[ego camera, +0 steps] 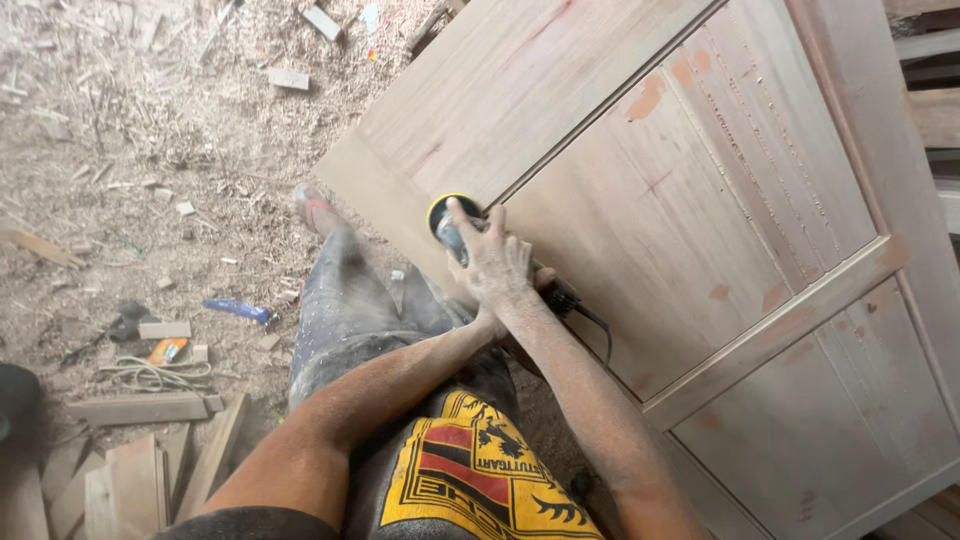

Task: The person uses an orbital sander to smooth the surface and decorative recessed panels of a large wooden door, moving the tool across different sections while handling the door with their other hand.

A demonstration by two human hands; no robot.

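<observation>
A large pale wooden door (690, 200) with recessed panels lies tilted across the right of the view. A sander with a yellow-rimmed round pad (447, 215) and a black body (562, 296) rests on the door's frame near its lower left edge. My right hand (492, 265) presses down on top of the sander, fingers spread over it. My left hand (480, 323) reaches in from the lower left and disappears under my right wrist at the sander's rear; its grip is hidden. A black cord (603, 335) trails from the sander.
The floor (150, 130) on the left is covered in sawdust and wood scraps. Planks (140, 470) lie stacked at bottom left, with a coiled pale cord (150, 375) and a blue tool (238, 310) nearby. My foot (312, 205) stands by the door's corner.
</observation>
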